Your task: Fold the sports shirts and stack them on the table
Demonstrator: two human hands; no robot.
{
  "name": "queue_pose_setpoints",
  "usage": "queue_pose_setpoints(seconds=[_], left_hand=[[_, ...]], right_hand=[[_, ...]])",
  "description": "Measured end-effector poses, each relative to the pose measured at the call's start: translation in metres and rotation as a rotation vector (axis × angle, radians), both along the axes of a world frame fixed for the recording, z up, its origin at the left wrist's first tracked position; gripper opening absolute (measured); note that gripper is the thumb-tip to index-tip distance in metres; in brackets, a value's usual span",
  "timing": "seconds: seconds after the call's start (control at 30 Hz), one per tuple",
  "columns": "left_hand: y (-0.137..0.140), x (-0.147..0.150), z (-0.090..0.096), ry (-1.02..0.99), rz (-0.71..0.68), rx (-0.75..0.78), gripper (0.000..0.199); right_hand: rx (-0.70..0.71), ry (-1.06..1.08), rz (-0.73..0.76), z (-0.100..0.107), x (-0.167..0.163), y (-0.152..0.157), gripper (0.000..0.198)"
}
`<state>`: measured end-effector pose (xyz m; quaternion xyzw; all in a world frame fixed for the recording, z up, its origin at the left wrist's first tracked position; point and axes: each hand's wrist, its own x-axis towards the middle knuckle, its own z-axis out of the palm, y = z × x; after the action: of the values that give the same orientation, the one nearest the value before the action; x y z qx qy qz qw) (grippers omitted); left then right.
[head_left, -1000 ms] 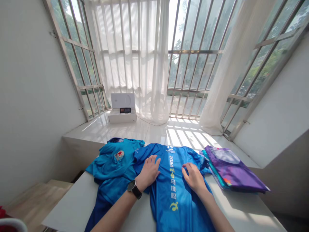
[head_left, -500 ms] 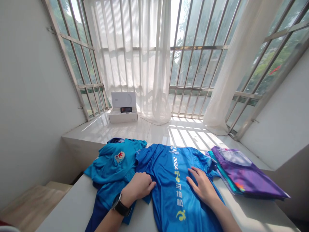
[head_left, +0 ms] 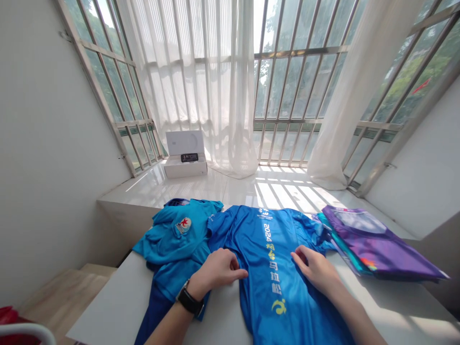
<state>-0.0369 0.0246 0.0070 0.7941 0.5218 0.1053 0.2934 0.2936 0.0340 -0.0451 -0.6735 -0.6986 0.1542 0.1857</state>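
Note:
A blue T-shirt lies spread out, with a column of white and yellow print down its middle. My left hand, wearing a black watch, is by its left side, fingers curled and thumb held apart from them; no cloth shows in its grasp. On the shirt's right half, my right hand is bent inward, thumb and forefinger drawn together at the fabric. Whether cloth is caught between them is hard to see. Left of it lies a crumpled teal shirt with a round badge, over darker blue cloth.
Purple and teal folded items in plastic lie on the right of the white table. On the tiled sill behind stands an open white box with a black device. Pale curtains hang before barred windows. Something red shows lower left.
My right hand has gone from lying flat on the blue T-shirt to curled fingers. My left thumb has moved away from its fist. The view has tilted down slightly.

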Motion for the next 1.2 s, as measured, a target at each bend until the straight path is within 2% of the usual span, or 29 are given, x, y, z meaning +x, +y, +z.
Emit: queue_pose_setpoints(seconds=[0.17, 0.23, 0.3, 0.47, 0.57, 0.6, 0.67, 0.77, 0.83, 0.9, 1.0, 1.07, 1.1, 1.13, 1.2], left_hand=[[0.002, 0.004, -0.009, -0.018, 0.038, 0.025, 0.016], [0.004, 0.003, -0.012, -0.115, 0.018, -0.003, 0.015], [0.005, 0.001, -0.011, -0.311, 0.029, -0.139, 0.016], [0.005, 0.009, -0.001, -1.021, 0.133, -0.62, 0.032], [0.008, 0.015, 0.0, -1.268, 0.305, -0.735, 0.033], [0.011, 0.015, -0.002, -1.298, 0.4, -0.722, 0.032], [0.018, 0.013, -0.007, -1.318, 0.585, -0.58, 0.031], [0.026, 0.007, -0.016, -1.312, 0.686, -0.265, 0.039], [0.028, 0.003, -0.017, -1.31, 0.648, -0.204, 0.047], [0.025, 0.0, -0.014, -1.302, 0.524, -0.307, 0.055], [0.015, 0.001, -0.009, -1.21, 0.154, -0.48, 0.079], [0.008, 0.002, -0.01, -1.016, -0.067, -0.478, 0.103], [0.006, 0.003, -0.011, -0.88, -0.13, -0.441, 0.111], [0.004, 0.003, -0.012, -0.736, -0.162, -0.391, 0.114], [0.003, 0.001, -0.013, -0.495, -0.197, -0.28, 0.105]], right_hand=[[-0.002, -0.039, -0.004, -0.003, 0.0, 0.002, 0.032], [0.002, -0.052, -0.001, -0.003, 0.0, 0.002, 0.031], [0.01, -0.052, 0.004, -0.003, 0.0, 0.002, 0.031], [0.02, -0.03, 0.019, -0.002, 0.0, 0.003, 0.031], [0.027, 0.004, 0.02, -0.002, 0.001, 0.003, 0.03], [0.026, 0.017, 0.02, -0.002, 0.001, 0.003, 0.031], [0.021, 0.034, 0.021, -0.001, 0.001, 0.003, 0.031], [0.022, 0.042, 0.026, 0.001, 0.001, 0.002, 0.031], [0.031, 0.051, 0.036, 0.002, 0.002, 0.003, 0.031], [0.043, 0.061, 0.045, 0.002, 0.003, 0.003, 0.032], [0.051, 0.072, 0.051, 0.001, 0.004, 0.004, 0.032], [0.054, 0.07, 0.049, 0.0, 0.004, 0.004, 0.032], [0.056, 0.068, 0.047, 0.0, 0.004, 0.004, 0.032], [0.06, 0.066, 0.044, 0.0, 0.004, 0.003, 0.032], [0.062, 0.066, 0.046, 0.001, 0.003, 0.003, 0.032]])
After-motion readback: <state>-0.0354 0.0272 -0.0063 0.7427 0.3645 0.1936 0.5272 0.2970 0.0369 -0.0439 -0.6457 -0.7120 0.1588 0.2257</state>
